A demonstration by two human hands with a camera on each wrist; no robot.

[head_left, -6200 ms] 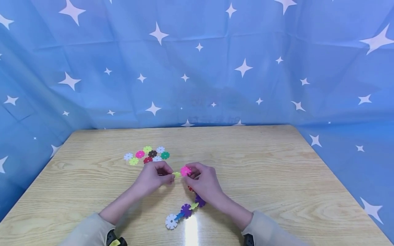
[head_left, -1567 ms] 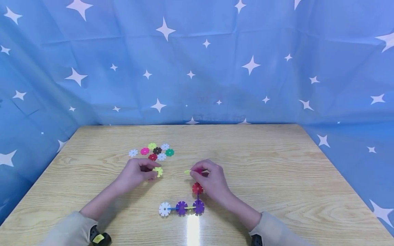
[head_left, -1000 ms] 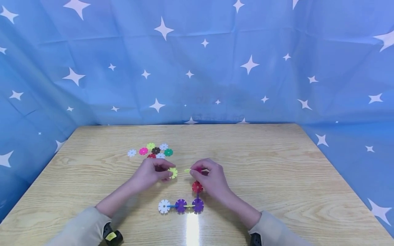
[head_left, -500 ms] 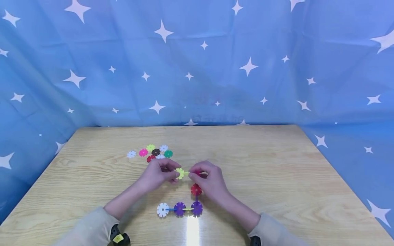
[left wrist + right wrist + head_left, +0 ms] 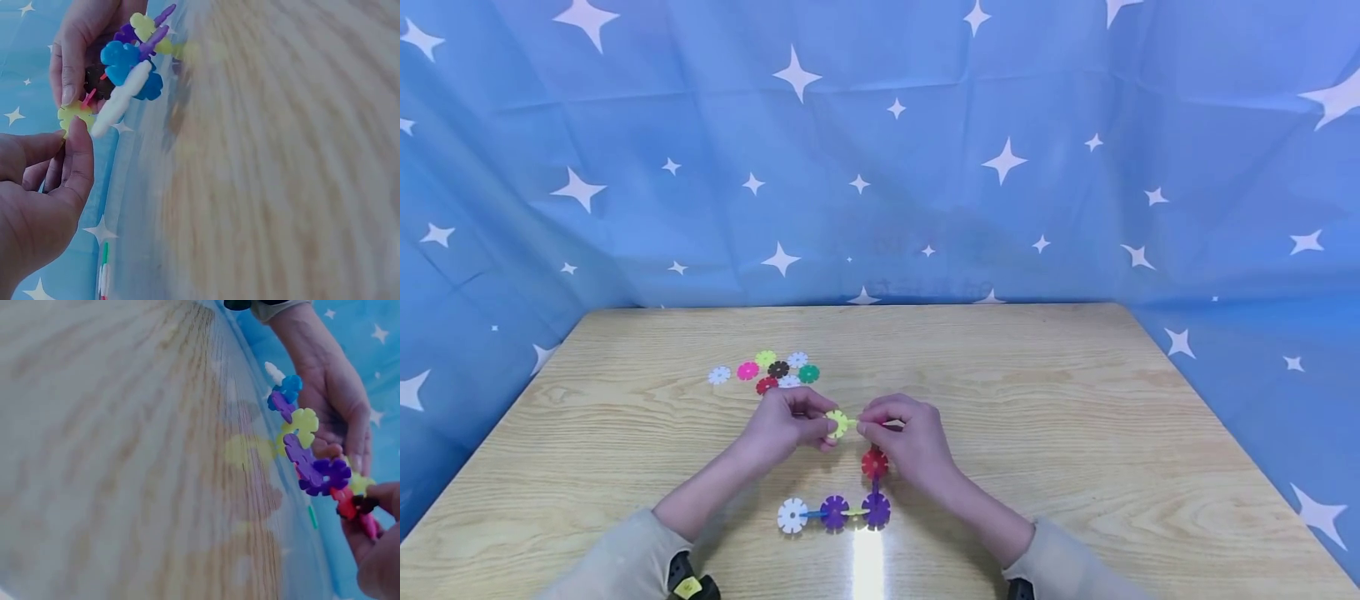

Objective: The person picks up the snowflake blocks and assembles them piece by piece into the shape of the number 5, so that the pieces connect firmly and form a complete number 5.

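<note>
My left hand (image 5: 778, 429) pinches a yellow-green plastic snowflake disc (image 5: 837, 423) at its left rim. Its right side meets another yellow-green disc (image 5: 852, 423), seen edge-on, at my right fingertips. My right hand (image 5: 917, 442) grips the upper end of a chain of interlocked discs; a pink disc (image 5: 369, 525) shows between its fingers in the right wrist view, beside a black disc (image 5: 364, 505). Below that hand the chain runs through a red disc (image 5: 875, 463) to a purple disc (image 5: 876, 511), then left through another purple disc (image 5: 834, 512) to a white disc (image 5: 792, 516).
Several loose discs lie behind my left hand, among them a pink disc (image 5: 748, 371), a dark disc (image 5: 778, 369) and a green disc (image 5: 808, 373). They lie on the wooden table (image 5: 1037, 392), with a blue star-printed curtain (image 5: 925, 208) behind it.
My left hand has brought the yellow-green disc rightward against the chain's edge-on yellow-green disc. Over the last half second both hands hold nearly still, and the chain's lower end shifts slightly left.
</note>
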